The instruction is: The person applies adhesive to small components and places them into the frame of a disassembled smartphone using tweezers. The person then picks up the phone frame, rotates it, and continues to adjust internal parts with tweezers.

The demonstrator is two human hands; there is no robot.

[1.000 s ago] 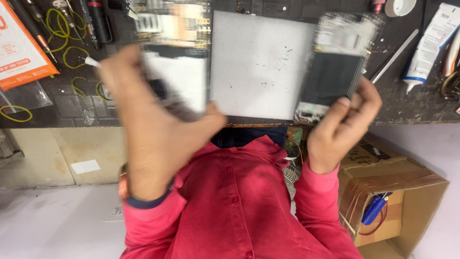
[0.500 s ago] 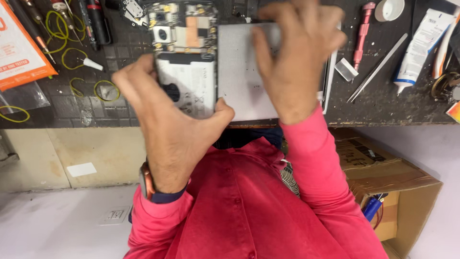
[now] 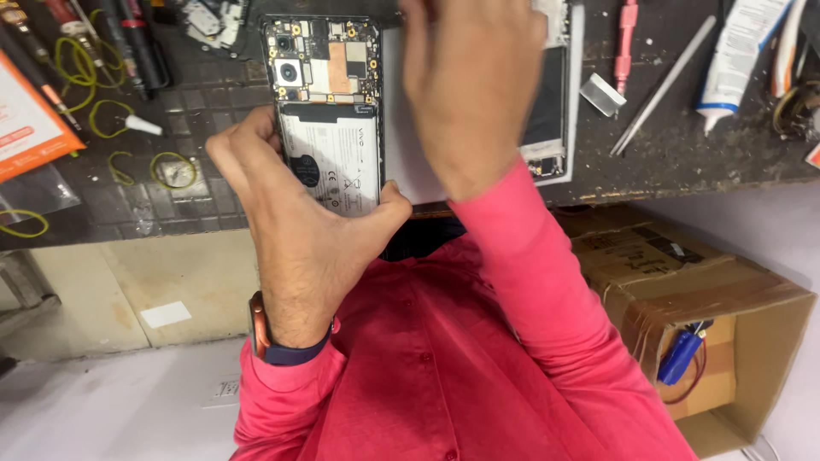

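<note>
Sitting by your right side, the cardboard box (image 3: 683,290) has a blue thing (image 3: 681,357) inside. Your left hand (image 3: 299,230) fingers hold the open phone (image 3: 329,128) over the tabletop (image 3: 213,171); your right hand (image 3: 470,85) lies flat beside it.

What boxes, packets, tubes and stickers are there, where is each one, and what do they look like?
Orange and white packet: flat, at the bench's left edge.
White tube: long, blue-trimmed, lying top right.
Cardboard box: brown, taped, open-sided, on the floor at right, a blue thing inside.
Battery label: white rectangle with small dark marks, inside the opened phone held by the left hand.
</note>
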